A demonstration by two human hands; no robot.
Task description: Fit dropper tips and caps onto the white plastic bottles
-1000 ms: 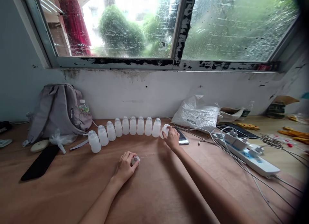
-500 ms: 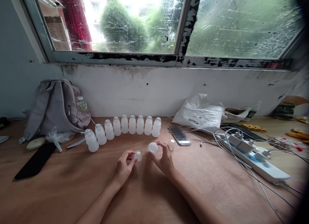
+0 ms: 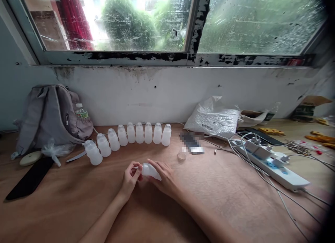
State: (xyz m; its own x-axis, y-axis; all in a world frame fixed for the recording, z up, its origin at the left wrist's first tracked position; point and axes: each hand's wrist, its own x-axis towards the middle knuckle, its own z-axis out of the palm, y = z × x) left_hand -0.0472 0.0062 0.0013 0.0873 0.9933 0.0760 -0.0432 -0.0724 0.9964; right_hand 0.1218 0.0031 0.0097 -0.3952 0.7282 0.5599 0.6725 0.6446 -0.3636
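My left hand [image 3: 131, 176] pinches a small clear piece at the mouth of a frosted white bottle [image 3: 150, 171]; fingers mostly cover that piece, which showed as a clear ribbed collar a moment before. The bottle is tipped on its side, its neck toward the left fingers. My right hand [image 3: 166, 178] is wrapped round the bottle's wider end. A small round clear cap [image 3: 181, 156] lies on the table beyond my right hand. Farther back, several frosted bottles with clear tops [image 3: 139, 133] stand upright in a curved row.
On the wooden table [image 3: 65, 211], a grey backpack [image 3: 49, 113], black flat case [image 3: 30, 178] and knotted plastic bag [image 3: 53, 152] lie left. A blurred phone [image 3: 193, 145], silvery plastic package [image 3: 213, 119] and white power strip [image 3: 282, 175] with trailing cables are right. A window wall [image 3: 117, 89] bounds the back.
My hands have come together, bringing the bottle's neck against the left fingers and the clear piece. The bottle has turned sideways and moved left. The view has shifted slightly.
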